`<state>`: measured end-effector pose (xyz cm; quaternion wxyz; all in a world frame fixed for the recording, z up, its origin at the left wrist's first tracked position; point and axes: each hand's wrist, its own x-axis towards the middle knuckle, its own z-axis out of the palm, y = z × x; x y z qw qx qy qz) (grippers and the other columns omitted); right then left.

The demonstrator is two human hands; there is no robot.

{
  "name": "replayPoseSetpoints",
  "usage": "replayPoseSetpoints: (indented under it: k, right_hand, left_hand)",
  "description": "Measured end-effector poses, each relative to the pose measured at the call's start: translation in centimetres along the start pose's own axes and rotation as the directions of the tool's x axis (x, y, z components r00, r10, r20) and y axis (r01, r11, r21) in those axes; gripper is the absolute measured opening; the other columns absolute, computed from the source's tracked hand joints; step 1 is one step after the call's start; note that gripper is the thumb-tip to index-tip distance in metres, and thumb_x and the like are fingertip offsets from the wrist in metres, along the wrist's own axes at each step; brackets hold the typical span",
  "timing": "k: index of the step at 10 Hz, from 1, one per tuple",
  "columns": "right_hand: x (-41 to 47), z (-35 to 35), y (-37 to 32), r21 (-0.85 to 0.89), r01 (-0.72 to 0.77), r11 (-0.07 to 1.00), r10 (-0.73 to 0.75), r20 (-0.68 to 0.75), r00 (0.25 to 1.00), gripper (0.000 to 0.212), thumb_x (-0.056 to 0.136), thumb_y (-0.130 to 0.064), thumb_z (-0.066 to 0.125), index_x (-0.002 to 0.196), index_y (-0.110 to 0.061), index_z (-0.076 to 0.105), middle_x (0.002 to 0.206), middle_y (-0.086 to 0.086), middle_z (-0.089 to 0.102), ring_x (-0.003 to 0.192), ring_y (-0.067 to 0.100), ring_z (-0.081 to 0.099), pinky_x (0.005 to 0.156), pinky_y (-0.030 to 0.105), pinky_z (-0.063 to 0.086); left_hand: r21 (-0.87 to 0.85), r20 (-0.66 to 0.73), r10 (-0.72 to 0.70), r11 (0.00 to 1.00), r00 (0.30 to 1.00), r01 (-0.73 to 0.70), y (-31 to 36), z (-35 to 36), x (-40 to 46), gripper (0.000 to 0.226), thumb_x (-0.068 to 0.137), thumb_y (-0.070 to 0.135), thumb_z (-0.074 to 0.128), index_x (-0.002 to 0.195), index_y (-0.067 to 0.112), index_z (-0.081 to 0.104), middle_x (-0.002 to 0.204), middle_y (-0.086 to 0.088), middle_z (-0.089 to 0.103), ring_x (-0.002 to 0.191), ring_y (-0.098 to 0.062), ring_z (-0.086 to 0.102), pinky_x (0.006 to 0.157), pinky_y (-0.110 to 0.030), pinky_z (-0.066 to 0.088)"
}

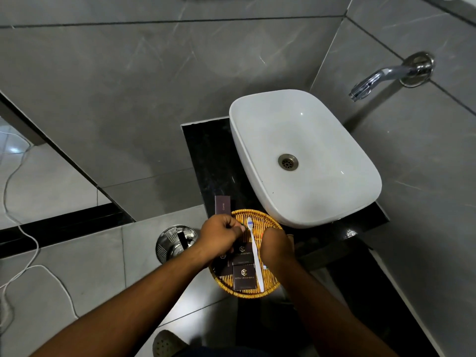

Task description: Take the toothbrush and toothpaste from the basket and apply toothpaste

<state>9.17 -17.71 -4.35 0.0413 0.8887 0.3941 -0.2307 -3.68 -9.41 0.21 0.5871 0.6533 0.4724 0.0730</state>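
Both hands over wicker basket (270, 286) at table's near left corner. White toothbrush (255, 251) lies in basket between hands. Left hand (221, 234) pinches small dark item. Right hand (277, 247) closed; contents hidden, toothpaste unseen. Step, likely: uncapping toothpaste. Next: lift brush, squeeze onto bristles.

The wicker basket (270, 286) is set on the counter (206, 155) just before the basin (304, 155). A toothbrush (255, 253) and small boxes (244, 276) are laid in it; a comb box (223, 204) is placed behind it.
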Motion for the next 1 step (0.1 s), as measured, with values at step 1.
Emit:
replayPoseSetpoints:
  k: [1]
  right_hand:
    - [-0.35, -1.38, 0.36, 0.159, 0.021, 0.987, -0.011, -0.06, 0.998, 0.017, 0.094, -0.012, 0.051, 0.091, -0.003, 0.065, 0.102, 0.014, 0.07, 0.095, 0.028, 0.065, 0.082, 0.032, 0.05]
  left_hand:
    - [0.079, -0.046, 0.076, 0.994, 0.996, -0.072, 0.28, -0.83, -0.17, 0.012, 0.086, 0.025, 0.065, 0.076, 0.022, 0.07, 0.074, 0.009, 0.07, 0.069, -0.008, 0.066, 0.06, -0.025, 0.051]
